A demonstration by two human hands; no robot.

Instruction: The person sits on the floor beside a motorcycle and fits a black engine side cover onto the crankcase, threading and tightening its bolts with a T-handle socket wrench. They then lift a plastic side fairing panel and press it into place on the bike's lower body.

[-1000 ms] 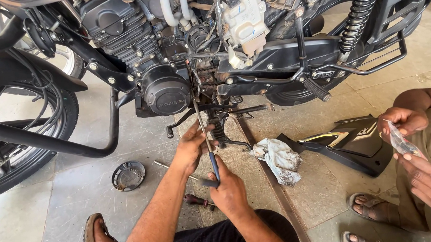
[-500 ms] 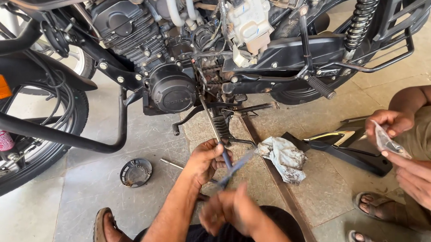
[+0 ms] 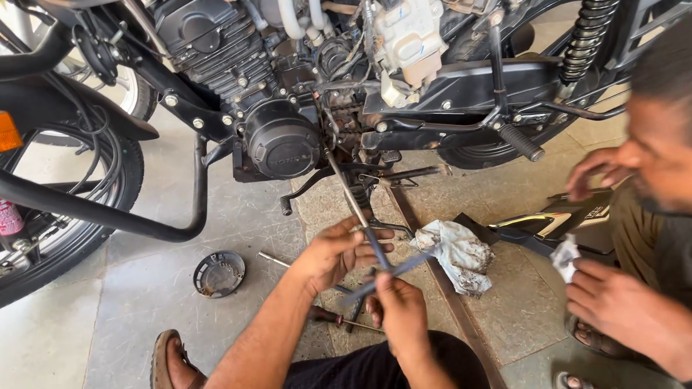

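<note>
I sit on the floor beside a black motorcycle with its engine (image 3: 279,142) exposed. My left hand (image 3: 342,251) grips a thin metal rod (image 3: 345,187) that runs up toward the engine underside. My right hand (image 3: 398,307) is shut on a grey flat tool (image 3: 405,263) that crosses the rod near my left fingers. Both hands sit close together, just below the side stand and its spring.
A dirty white rag (image 3: 457,254) lies right of my hands. A round black cover (image 3: 219,273) and a screwdriver (image 3: 334,317) lie on the floor. Another person at right holds a small rag (image 3: 565,256). A black side panel (image 3: 548,221) lies near them. The front wheel (image 3: 53,230) stands left.
The view has shifted and the other person has leaned in at right. My right hand has swung the flat tool from pointing downward to lying across the rod.
</note>
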